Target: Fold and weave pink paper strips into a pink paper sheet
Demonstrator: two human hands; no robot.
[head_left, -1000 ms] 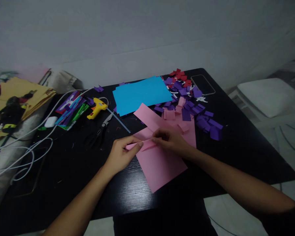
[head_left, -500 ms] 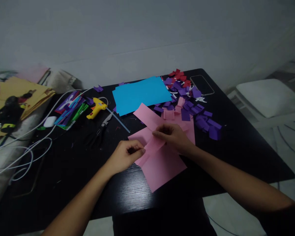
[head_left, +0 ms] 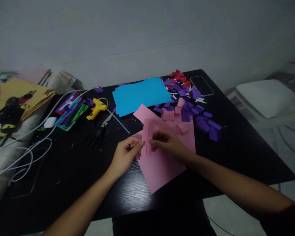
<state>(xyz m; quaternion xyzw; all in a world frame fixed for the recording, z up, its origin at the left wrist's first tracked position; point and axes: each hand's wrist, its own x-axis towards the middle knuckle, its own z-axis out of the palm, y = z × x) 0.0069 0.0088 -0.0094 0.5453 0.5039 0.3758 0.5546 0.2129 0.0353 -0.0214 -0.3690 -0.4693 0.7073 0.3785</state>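
Observation:
A folded pink paper strip (head_left: 147,134) stands nearly upright between my hands, with lengthwise creases. My left hand (head_left: 127,151) pinches its left edge between thumb and fingers. On the other side, my right hand (head_left: 165,142) grips the right edge, thumb towards the strip. Beneath them lie larger pink sheets (head_left: 159,170) on the black table, one corner reaching towards the table's front edge. Small folded pink pieces (head_left: 168,115) rest on the far part of these sheets.
Blue sheets (head_left: 141,95) lie behind, beside many purple pieces (head_left: 207,123) and red scraps (head_left: 179,76). A phone (head_left: 202,85) is at the back right. To the left are a yellow glue gun (head_left: 97,108), scissors (head_left: 105,123), white cables (head_left: 30,149) and coloured strips (head_left: 71,109).
The pink strip has turned from slanting to nearly upright. My right hand has moved down and slightly left, closer to my left hand.

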